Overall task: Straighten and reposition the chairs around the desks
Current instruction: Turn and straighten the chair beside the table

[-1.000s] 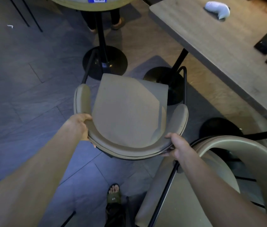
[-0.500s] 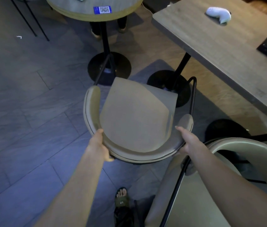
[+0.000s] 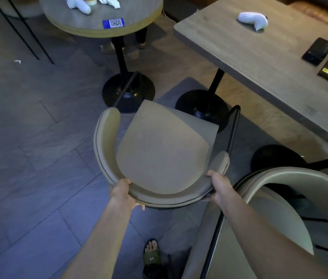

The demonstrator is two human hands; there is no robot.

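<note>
A beige chair [image 3: 161, 156] with a curved padded backrest and thin black legs stands on the floor in the middle of the head view, its seat facing the rectangular wooden desk [image 3: 259, 63]. My left hand [image 3: 124, 195] grips the backrest at its lower left curve. My right hand [image 3: 220, 187] grips the same backrest at its right end, near the armrest tip. A second beige chair [image 3: 283, 200] sits close at the lower right, its backrest just behind my right forearm.
A round wooden table [image 3: 102, 19] with a blue QR sticker and white cloths stands at the top, on a black pedestal base [image 3: 128, 91]. The desk's black base [image 3: 201, 107] lies just beyond the chair. A phone [image 3: 317, 50], laptop and white bundle lie on the desk. My sandalled foot [image 3: 152, 256] is below.
The chair has moved forward and to the right, toward the desk's base, with both hands still on its backrest. My left hand has slid along the rim toward the back's middle.
</note>
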